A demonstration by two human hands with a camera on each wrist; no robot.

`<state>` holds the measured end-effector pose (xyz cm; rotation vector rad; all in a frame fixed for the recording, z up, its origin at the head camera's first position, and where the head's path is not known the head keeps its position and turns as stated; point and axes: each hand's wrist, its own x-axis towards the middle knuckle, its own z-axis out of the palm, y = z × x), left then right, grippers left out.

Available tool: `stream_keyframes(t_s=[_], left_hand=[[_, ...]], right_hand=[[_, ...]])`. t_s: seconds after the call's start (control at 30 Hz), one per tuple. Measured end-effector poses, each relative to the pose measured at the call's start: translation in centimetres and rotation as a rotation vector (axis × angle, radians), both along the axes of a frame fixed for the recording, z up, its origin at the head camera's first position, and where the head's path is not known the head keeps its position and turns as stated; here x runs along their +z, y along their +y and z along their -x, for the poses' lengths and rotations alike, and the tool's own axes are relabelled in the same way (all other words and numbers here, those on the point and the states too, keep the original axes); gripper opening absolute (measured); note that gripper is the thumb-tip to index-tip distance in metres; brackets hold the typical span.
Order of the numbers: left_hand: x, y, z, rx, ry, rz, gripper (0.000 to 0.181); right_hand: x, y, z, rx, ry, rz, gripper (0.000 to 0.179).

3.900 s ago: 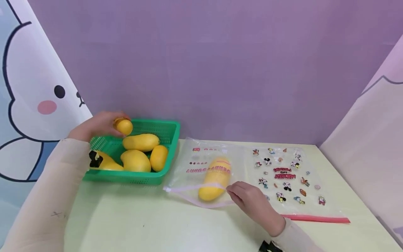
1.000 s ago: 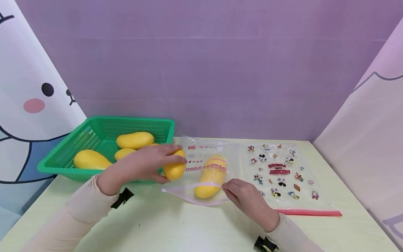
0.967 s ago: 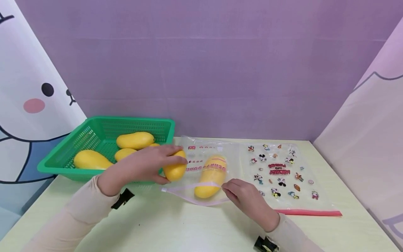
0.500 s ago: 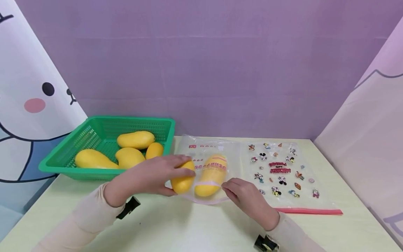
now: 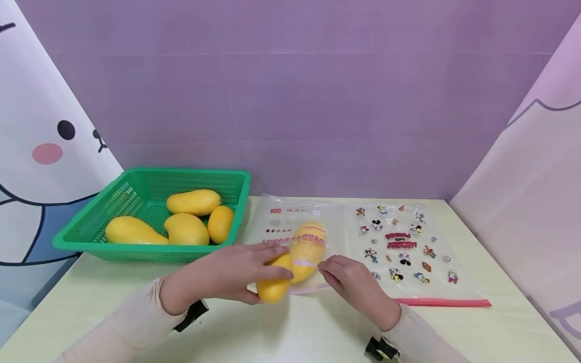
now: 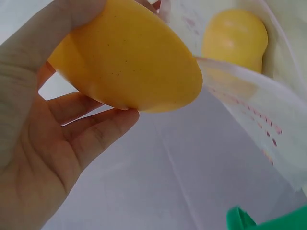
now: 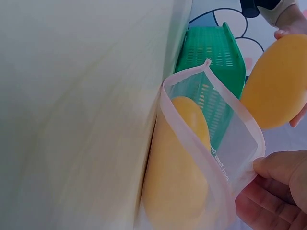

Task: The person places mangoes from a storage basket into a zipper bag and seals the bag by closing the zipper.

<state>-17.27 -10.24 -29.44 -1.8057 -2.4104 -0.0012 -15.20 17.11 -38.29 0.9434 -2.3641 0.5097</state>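
Note:
My left hand (image 5: 227,272) grips a yellow mango (image 5: 274,287), fingers curled round it, low in front of a clear zip bag (image 5: 290,207) with pink print. One mango (image 5: 306,247) lies inside this bag. With thumb and fingertips, my right hand (image 5: 356,290) pinches the upper lip of the bag's pale pink zip edge. In the right wrist view the bag's mouth (image 7: 218,86) gapes, and the gripped mango (image 7: 276,84) is outside it. Close to the bag's edge stands the tip of the gripped mango (image 6: 139,57) in the left wrist view.
At the left, a green basket (image 5: 150,250) holds several mangoes (image 5: 186,229). A second clear zip bag (image 5: 438,282), printed with cartoon figures and edged with a red zip, lies flat on the pale table (image 5: 218,335) at the right. Behind rises a purple backdrop (image 5: 290,101).
My left hand took the mango from above the basket to the right, then lower and nearer, to the front of the bag's mouth. The right hand kept its pinch on the bag edge.

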Motion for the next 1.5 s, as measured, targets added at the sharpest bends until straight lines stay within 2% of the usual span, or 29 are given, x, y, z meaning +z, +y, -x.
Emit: stream_keyframes(t_s=[0.33, 0.63, 0.83, 1.07, 1.27, 1.5], left_hand=[[-0.7, 1.0, -1.4, 0.000, -0.016, 0.067, 0.056], [-1.3, 1.4, -2.3, -0.068, 0.054, 0.064, 0.057], [-1.9, 1.7, -2.9, -0.081, 0.067, 0.061, 0.059], [-2.8, 2.2, -2.9, -0.073, 0.045, 0.090, 0.057], [-4.0, 2.8, -2.8, -0.095, 0.057, 0.086, 0.055], [-4.6, 3.7, -2.8, -0.090, 0.068, 0.106, 0.054]], right_hand=[[0.1, 0.1, -0.1, 0.000, -0.021, -0.002, 0.017], [0.0, 0.1, 0.0, 0.007, 0.006, 0.002, 0.017], [0.1, 0.0, 0.0, 0.005, 0.001, -0.006, 0.017], [0.1, 0.1, -0.2, -0.010, -0.041, -0.018, 0.017], [0.1, 0.0, -0.2, -0.008, -0.034, -0.011, 0.016], [0.0, 0.0, -0.1, -0.003, 0.003, -0.002, 0.016]])
